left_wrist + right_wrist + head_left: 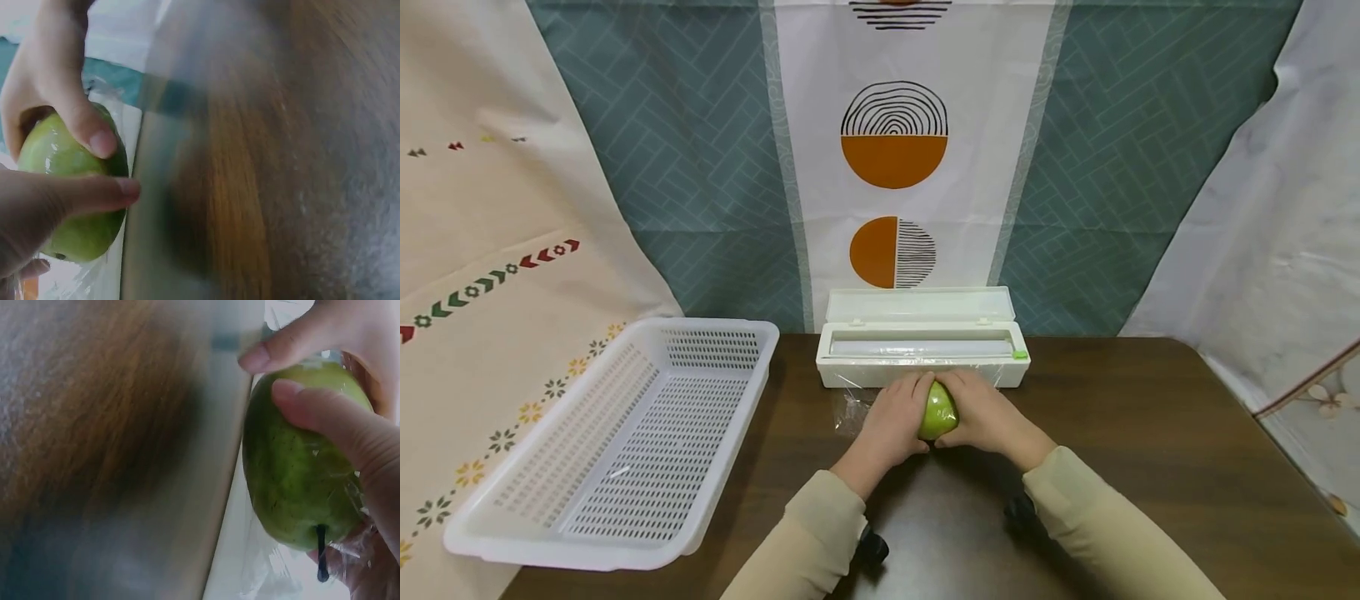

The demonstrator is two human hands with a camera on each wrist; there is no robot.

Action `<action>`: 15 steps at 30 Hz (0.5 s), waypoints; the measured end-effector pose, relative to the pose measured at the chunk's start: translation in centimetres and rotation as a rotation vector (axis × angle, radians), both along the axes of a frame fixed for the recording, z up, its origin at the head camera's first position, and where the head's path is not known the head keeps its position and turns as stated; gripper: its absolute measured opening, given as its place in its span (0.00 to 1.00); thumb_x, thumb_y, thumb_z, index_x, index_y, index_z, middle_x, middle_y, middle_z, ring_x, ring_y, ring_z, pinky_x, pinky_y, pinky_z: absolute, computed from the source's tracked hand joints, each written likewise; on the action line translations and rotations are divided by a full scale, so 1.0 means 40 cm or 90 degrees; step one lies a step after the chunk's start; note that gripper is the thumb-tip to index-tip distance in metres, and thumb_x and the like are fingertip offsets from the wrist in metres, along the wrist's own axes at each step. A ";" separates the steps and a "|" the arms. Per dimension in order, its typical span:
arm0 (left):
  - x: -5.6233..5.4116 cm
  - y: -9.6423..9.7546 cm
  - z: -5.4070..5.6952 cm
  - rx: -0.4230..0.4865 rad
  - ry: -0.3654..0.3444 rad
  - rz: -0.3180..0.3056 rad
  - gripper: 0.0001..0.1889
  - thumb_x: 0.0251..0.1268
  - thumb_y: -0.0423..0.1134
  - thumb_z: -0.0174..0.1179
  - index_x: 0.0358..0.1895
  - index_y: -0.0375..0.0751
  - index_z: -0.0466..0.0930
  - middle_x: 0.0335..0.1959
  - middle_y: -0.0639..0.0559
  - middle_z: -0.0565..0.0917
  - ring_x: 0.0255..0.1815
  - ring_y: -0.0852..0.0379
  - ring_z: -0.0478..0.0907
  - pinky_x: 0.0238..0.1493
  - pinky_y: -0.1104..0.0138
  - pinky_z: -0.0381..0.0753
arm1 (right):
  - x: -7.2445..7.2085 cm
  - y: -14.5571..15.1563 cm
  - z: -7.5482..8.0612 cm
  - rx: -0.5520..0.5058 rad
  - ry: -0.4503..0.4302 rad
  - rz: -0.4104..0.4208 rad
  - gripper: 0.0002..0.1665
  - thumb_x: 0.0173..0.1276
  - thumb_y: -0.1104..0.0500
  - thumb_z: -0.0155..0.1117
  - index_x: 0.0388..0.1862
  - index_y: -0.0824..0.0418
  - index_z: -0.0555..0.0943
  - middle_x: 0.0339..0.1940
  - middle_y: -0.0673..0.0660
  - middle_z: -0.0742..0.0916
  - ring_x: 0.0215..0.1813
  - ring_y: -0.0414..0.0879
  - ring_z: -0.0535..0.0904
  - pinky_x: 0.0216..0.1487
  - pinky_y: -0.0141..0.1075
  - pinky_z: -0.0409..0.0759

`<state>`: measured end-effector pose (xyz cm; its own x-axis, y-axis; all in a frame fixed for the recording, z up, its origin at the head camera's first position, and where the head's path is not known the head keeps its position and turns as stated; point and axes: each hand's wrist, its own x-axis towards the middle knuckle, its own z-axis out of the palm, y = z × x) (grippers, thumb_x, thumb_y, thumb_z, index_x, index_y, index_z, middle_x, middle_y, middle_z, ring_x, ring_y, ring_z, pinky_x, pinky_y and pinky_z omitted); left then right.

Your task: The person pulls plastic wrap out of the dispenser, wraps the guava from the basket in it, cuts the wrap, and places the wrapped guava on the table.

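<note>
Both hands grip a green pear above the table in front of the film box. The left hand holds one side, the right hand the other, with the thumbs on the near face. In the right wrist view the pear shows a dark stem, and clear cling film clings to its skin by the right hand. More cling film hangs crumpled left of the left hand. The left wrist view shows the pear glossy between both hands; the far fingers are partly hidden.
Just behind the hands stands a white cling film box, its lid raised and a film roll inside. A white plastic basket sits to the left on the dark wooden table. Curtains hang behind.
</note>
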<state>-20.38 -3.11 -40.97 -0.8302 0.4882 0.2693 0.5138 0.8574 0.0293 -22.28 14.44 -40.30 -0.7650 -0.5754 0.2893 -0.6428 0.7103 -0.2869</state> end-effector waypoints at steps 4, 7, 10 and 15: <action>-0.007 -0.009 -0.009 0.068 -0.015 -0.016 0.49 0.32 0.47 0.79 0.63 0.38 0.63 0.54 0.46 0.75 0.52 0.50 0.75 0.51 0.58 0.78 | 0.001 0.011 -0.004 -0.035 -0.041 -0.006 0.51 0.33 0.45 0.83 0.58 0.60 0.73 0.49 0.54 0.81 0.48 0.46 0.76 0.49 0.41 0.77; -0.009 -0.019 -0.008 0.119 -0.059 -0.026 0.46 0.32 0.46 0.78 0.61 0.40 0.65 0.53 0.47 0.76 0.51 0.52 0.75 0.51 0.59 0.77 | 0.009 0.019 -0.004 -0.073 -0.068 0.000 0.53 0.34 0.44 0.83 0.60 0.60 0.72 0.51 0.53 0.81 0.48 0.44 0.76 0.49 0.41 0.77; -0.006 -0.027 -0.009 0.154 -0.091 -0.036 0.45 0.31 0.47 0.77 0.60 0.41 0.67 0.53 0.48 0.77 0.52 0.53 0.74 0.52 0.60 0.77 | 0.020 0.027 -0.006 -0.107 -0.093 0.005 0.53 0.35 0.43 0.83 0.60 0.61 0.71 0.51 0.52 0.80 0.47 0.43 0.76 0.48 0.41 0.77; 0.007 -0.033 -0.010 0.190 -0.118 -0.048 0.44 0.31 0.49 0.77 0.60 0.41 0.69 0.53 0.49 0.77 0.51 0.54 0.75 0.51 0.61 0.77 | 0.035 0.040 -0.021 -0.141 -0.117 -0.007 0.51 0.36 0.37 0.80 0.58 0.59 0.73 0.49 0.49 0.81 0.45 0.41 0.76 0.46 0.39 0.77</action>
